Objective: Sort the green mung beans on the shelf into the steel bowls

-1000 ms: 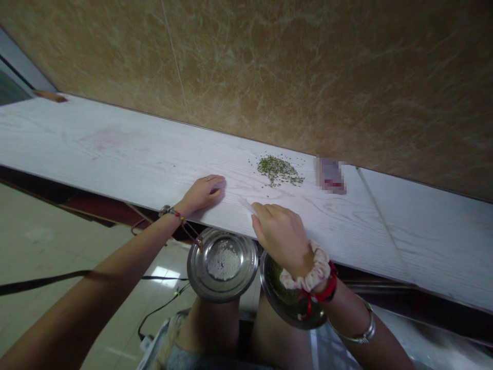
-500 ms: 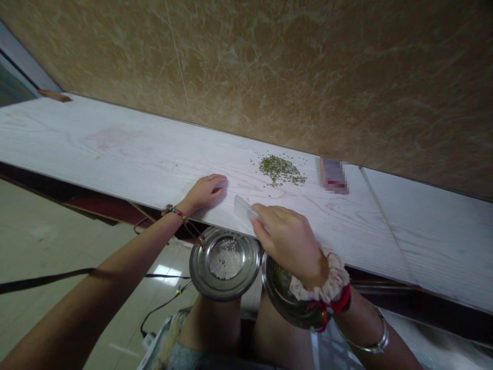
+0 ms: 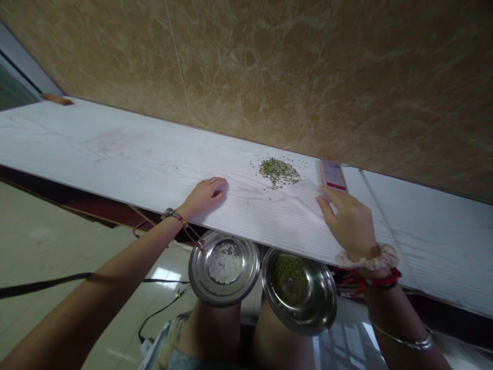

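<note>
In my right hand (image 3: 348,216) is a thin translucent plastic sheet (image 3: 306,195), pinched by its right edge and held low over the white tabletop (image 3: 154,159). The sheet's upper left part lies beside a loose pile of small green beans (image 3: 278,171). My left hand (image 3: 206,195) rests on the tabletop near its front edge, fingers stretched out and nothing in it. Below the edge, a steel bowl (image 3: 252,288) holds white grains (image 3: 225,264). To its right, a tilted steel bowl (image 3: 323,295) contains green beans (image 3: 288,275).
A phone (image 3: 333,175) lies against the wall (image 3: 250,77), just beyond my right hand. A brown block (image 3: 57,98) sits at the far left end. Dark cables (image 3: 157,312) hang and trail over the tiled floor (image 3: 46,236). Both bowls are above my knees.
My right hand has moved right and away from me, carrying the plastic sheet to the pile's lower right edge. The right bowl now shows. My left hand has stayed in place.
</note>
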Demonstrator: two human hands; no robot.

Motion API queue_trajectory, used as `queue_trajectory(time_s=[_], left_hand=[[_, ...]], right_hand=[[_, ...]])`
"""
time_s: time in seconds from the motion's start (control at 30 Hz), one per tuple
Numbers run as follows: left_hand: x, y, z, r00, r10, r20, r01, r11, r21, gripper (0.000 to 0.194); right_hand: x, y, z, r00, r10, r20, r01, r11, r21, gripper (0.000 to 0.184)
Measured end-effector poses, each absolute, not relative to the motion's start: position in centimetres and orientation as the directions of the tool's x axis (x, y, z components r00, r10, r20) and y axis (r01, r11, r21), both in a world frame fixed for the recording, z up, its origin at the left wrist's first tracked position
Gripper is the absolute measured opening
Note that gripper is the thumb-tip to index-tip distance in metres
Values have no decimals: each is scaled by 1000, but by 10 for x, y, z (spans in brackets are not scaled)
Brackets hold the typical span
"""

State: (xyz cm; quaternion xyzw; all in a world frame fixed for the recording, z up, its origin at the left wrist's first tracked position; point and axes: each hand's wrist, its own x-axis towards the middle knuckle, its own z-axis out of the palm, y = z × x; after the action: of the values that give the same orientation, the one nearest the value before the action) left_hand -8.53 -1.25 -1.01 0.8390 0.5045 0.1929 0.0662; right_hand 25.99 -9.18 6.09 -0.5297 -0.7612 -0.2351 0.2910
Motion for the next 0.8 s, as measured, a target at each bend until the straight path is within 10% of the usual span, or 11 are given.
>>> queue_trajectory(time_s=[0.5, 0.8], left_hand=[[-79, -19, -4, 457, 876, 156, 855, -481, 194, 43], [-78, -20, -1, 444, 881, 161, 853, -471, 224, 44]], right_hand=[[247, -68, 41, -512, 605, 610, 838, 509, 198, 29], [243, -54, 57, -352, 764, 540, 935, 316, 162, 28]])
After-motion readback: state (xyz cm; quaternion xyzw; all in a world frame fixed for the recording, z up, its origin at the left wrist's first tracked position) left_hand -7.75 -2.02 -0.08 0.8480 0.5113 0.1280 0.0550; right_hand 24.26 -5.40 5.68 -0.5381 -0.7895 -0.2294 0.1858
